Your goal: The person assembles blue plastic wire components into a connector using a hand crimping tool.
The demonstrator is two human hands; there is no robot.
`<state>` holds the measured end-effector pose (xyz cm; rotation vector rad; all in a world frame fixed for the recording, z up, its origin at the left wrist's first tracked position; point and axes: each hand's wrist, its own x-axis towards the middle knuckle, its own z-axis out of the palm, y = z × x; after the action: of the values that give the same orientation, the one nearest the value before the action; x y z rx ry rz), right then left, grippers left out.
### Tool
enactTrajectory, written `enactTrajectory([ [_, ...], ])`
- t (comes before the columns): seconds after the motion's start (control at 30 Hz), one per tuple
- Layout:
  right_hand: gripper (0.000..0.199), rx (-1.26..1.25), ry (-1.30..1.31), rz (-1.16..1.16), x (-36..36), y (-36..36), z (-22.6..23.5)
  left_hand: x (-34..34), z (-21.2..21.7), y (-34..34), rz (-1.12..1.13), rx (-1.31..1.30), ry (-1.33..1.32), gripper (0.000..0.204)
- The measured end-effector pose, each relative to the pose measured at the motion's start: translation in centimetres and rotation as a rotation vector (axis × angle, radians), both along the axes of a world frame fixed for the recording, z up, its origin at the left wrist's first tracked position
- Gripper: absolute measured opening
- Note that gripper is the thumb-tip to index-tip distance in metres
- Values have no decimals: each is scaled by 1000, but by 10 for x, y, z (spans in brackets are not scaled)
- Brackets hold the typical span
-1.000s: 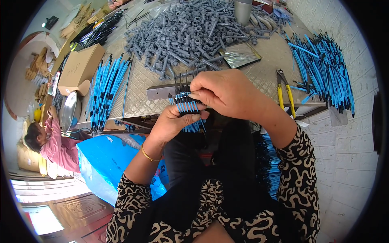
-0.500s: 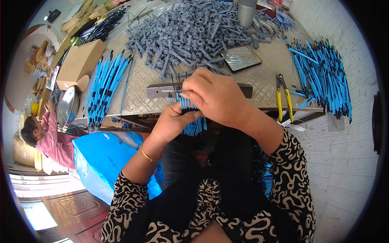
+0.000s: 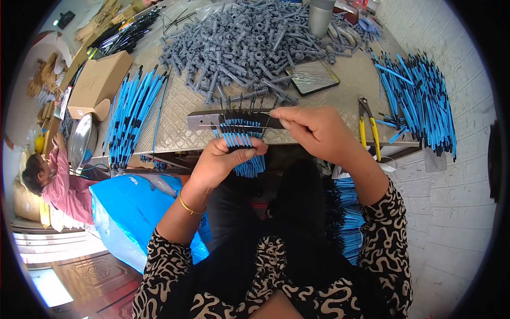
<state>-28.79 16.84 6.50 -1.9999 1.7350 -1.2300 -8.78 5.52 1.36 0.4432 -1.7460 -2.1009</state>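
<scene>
My left hand (image 3: 226, 158) is closed around a bundle of thin blue rods (image 3: 237, 140) with black tips, at the table's near edge. The tips point away from me, and the lower ends hang below the hand. Across the black part of the bundle lies a thin silvery wire (image 3: 239, 126). To the right of the bundle, my right hand (image 3: 316, 130) pinches a fine strand near the wire's right end; whether it is the same wire I cannot tell. Behind the tips is a dark metal bar (image 3: 200, 121) on the table edge, partly covered by bundle and fingers.
A heap of grey plastic fittings (image 3: 239, 45) covers the far table. Blue rods lie in piles at left (image 3: 135, 114) and right (image 3: 419, 95). Yellow-handled pliers (image 3: 369, 127), a shallow tray (image 3: 312, 78), a grey cup (image 3: 321, 18) and a cardboard box (image 3: 101, 80) stand around. A person in pink (image 3: 64, 186) sits left.
My right hand has moved right, off the bundle, uncovering the black tips and the wire across them. My left hand keeps its hold on the rods.
</scene>
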Motion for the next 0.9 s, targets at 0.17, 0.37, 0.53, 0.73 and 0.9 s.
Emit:
enactTrajectory([
  [0.17,20,-54,28,16,1,-6,-3,0,0,1,16,3,1,17],
  [0.37,20,-81,54,40,2,-7,0,3,-1,-3,-28,-14,13,18],
  [0.53,19,-61,77,35,4,-6,4,4,0,-2,-35,12,14,18],
  [0.73,20,-100,202,56,4,-4,12,4,0,-3,-69,-47,-12,18],
  [0.9,24,-88,477,54,10,3,24,5,-4,-5,-103,-92,-9,19],
])
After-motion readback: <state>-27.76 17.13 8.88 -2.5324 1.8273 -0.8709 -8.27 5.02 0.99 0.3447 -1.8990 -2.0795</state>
